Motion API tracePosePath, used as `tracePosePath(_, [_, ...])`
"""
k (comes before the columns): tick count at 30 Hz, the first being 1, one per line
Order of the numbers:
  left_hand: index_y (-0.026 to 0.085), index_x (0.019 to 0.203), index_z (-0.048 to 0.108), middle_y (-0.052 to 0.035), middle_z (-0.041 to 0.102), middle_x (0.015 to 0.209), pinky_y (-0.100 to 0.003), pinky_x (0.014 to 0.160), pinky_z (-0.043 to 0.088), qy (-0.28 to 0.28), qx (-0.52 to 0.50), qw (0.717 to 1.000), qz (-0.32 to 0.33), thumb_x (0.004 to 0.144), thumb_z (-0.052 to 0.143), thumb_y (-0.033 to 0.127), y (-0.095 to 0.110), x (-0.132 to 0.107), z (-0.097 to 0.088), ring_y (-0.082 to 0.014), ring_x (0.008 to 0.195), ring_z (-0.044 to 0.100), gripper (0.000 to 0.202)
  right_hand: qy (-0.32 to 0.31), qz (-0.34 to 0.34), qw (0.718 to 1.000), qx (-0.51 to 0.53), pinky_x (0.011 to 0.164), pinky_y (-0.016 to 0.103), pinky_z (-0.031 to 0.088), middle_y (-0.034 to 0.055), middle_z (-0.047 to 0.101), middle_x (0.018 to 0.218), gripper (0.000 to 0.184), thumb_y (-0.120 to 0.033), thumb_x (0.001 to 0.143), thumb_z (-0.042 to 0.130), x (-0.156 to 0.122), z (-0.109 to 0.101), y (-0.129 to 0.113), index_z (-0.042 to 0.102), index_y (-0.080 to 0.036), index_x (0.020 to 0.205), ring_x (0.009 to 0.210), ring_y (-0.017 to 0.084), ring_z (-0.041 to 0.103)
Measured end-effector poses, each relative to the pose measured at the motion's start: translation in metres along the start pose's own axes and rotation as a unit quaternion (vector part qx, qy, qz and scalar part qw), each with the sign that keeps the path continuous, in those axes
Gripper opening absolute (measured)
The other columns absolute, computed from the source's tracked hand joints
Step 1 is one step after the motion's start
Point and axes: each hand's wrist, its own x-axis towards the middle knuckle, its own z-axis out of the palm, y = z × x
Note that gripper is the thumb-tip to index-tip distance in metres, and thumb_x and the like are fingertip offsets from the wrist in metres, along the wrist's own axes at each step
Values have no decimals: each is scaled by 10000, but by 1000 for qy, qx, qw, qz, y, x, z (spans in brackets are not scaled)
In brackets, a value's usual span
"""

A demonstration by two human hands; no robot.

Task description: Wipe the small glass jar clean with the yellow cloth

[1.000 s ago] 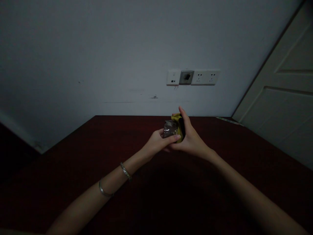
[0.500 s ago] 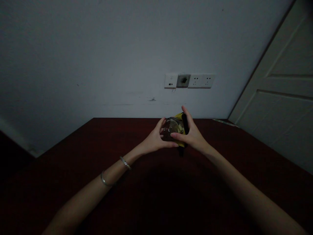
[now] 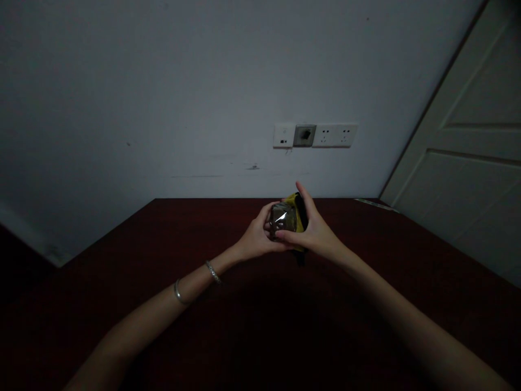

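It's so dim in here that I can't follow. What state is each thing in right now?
Packet: held between both hands, shiny clear face toward the camera.
Left hand: closed on the packet's left side.
Right hand: closed on its right side and far edge.
Wall sockets: no plug visible.
Bracelets: two, worn on the left forearm.

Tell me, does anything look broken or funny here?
The middle plate of the wall sockets is dark grey between white ones, so it looks mismatched or uncovered; too dim to tell. Dark scuffs smudge the wall below. The shiny packet in the left hand and right hand looks whole.
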Motion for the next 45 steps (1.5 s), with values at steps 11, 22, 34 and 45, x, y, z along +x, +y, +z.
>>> tracePosePath(11, [177, 1185, 447, -134, 588, 1198, -490, 986, 458, 77, -41, 996, -3, 503, 871, 212, -2, -7, 3, -285, 1107, 592, 803, -39, 28, 999, -9, 1086, 500, 335, 137, 476, 1386, 827, -528, 799, 597, 3, -9, 0, 240, -216, 1476, 1267, 314, 461])
tracePosePath(22, [194, 1193, 427, -126, 580, 1173, -451, 927, 496, 94, -80, 991, -57, 481, 884, 200, 7, -14, 10, -277, 1061, 614, 846, -32, -18, 999, 16, 993, 491, 454, 101, 629, 1247, 557, -419, 840, 608, 14, -29, 0, 479, -234, 1348, 1126, 267, 599])
tracePosePath(34, [163, 1135, 440, -107, 634, 1051, -377, 838, 548, 141, -117, 981, -63, 539, 867, 228, 12, -16, 19, -249, 967, 658, 736, -41, -149, 982, -108, 910, 376, 517, 49, 683, 1187, 377, -316, 865, 595, 11, -30, -7, 613, -243, 1234, 1045, 219, 655])
tracePosePath(45, [159, 1112, 462, -98, 636, 1026, -371, 813, 564, 157, -97, 980, -69, 511, 873, 212, 17, -15, 19, -225, 893, 673, 730, 15, -209, 967, -147, 1004, 455, 439, 60, 608, 1287, 335, -274, 881, 568, 12, -39, -1, 611, -267, 1214, 1169, 243, 572])
